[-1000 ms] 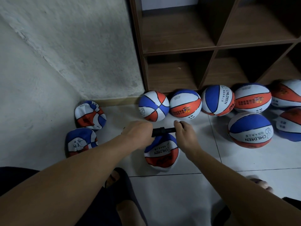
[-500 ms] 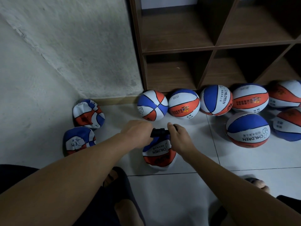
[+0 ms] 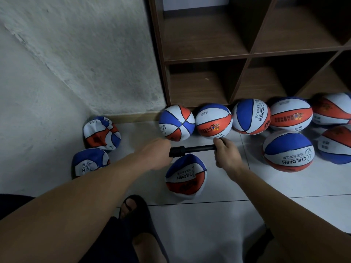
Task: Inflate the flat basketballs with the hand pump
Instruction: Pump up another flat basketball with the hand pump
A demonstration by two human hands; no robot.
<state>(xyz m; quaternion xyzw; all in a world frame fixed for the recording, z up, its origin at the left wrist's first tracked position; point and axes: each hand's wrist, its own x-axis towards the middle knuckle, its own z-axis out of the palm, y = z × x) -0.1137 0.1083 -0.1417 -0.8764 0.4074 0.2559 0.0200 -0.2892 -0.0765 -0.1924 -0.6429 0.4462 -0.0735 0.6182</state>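
Lying crosswise just above the half-flat basketball [image 3: 185, 176], the hand pump [image 3: 191, 150] runs left to right between the two hands; the left hand [image 3: 154, 155] grips its thick barrel end, the right hand [image 3: 227, 154] curls round the handle with the rod drawn out. The next stroke runs along that axis, right hand toward left. Behind the ball, a row of round basketballs [image 3: 213, 121] rests against the wooden shelf [image 3: 247, 56]; left of it, two crumpled flat balls [image 3: 101, 133] lie by the wall. Nothing blocks the stroke
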